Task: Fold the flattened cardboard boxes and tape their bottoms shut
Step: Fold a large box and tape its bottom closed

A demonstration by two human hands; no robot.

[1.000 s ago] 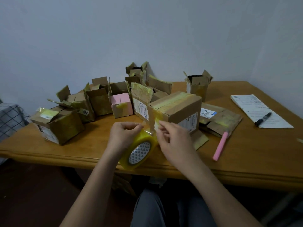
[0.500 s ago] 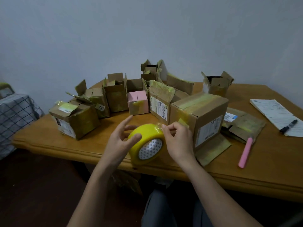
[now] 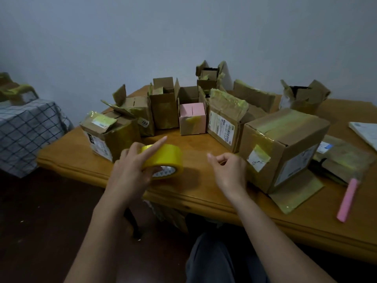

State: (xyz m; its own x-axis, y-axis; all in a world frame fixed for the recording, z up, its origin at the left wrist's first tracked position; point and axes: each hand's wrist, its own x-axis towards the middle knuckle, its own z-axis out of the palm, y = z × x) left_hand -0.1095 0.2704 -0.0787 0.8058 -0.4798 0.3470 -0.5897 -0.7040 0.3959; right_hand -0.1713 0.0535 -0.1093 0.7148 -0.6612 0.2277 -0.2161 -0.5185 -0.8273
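Your left hand (image 3: 130,172) held the yellow roll of packing tape (image 3: 165,160) just left of the frame's centre, its grip closed around the near side of the roll with the forefinger stretched out straight over the top. The roll sat at the near edge of the wooden counter (image 3: 204,180); whether it touched the wood or was slightly lifted could not be told. Your right hand (image 3: 230,172) hovered at centre frame, apart from the roll, its grip narrow, fingers loosely curled and holding nothing.

Just right of that hand stood the large brown cardboard box sealed with yellowish tape (image 3: 283,148), resting on the counter with a loose flap spread flat beneath its near corner. Behind your hands, across the middle of the frame, a row of smaller open cardboard boxes (image 3: 163,107) stood with flaps up, among them a small pink-fronted box (image 3: 192,117). At the right edge lay a flattened cardboard box (image 3: 344,156), a pink stick-shaped tool (image 3: 347,200) and a white sheet of paper (image 3: 365,131). A chequered cloth (image 3: 26,127) covered something at the left edge.
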